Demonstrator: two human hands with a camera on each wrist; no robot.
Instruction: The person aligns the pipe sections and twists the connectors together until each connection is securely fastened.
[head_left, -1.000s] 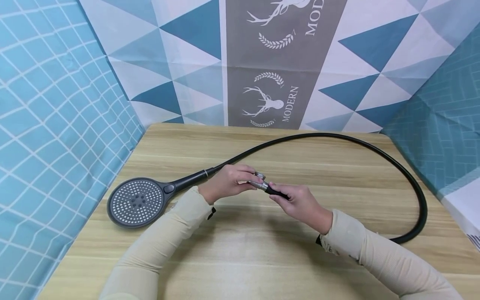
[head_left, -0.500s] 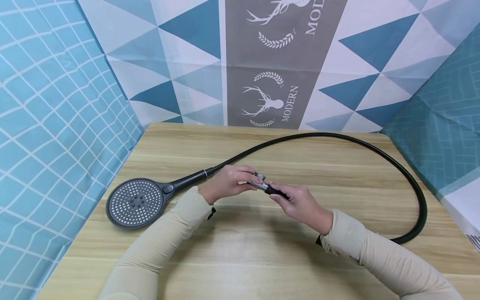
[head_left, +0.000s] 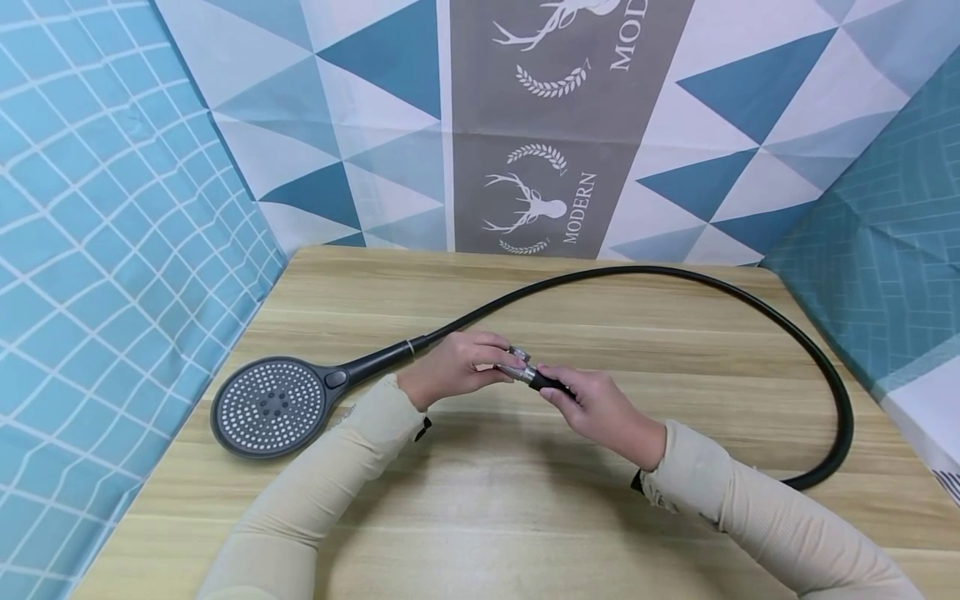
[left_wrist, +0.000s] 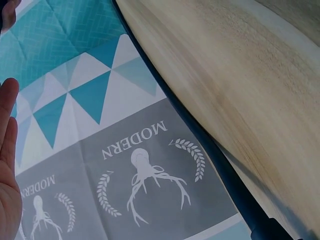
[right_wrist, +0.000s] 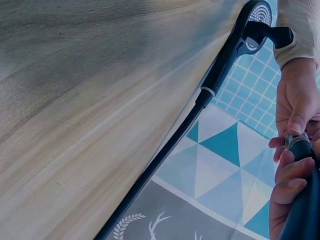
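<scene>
A dark grey shower head [head_left: 270, 407] with pale nozzles lies face up at the left of the table. From its handle a black shower hose [head_left: 660, 270] arcs to the right and curves back beneath the right arm. My left hand [head_left: 459, 365] pinches the silver metal connector [head_left: 531, 375] at the hose's free end, held above the table. My right hand [head_left: 600, 408] grips the black hose just behind that connector, as the right wrist view confirms with its curled fingers [right_wrist: 290, 185]. Fingers hide part of the connector. Only the edge of my left hand [left_wrist: 7, 185] enters the left wrist view.
The wooden table [head_left: 480, 517] meets a patterned backdrop [head_left: 540, 192] at its far edge. A blue grid-patterned sheet [head_left: 127, 250] stands along the left side, and a teal sheet [head_left: 885, 225] borders the right. The hose loop spans the back and right of the table.
</scene>
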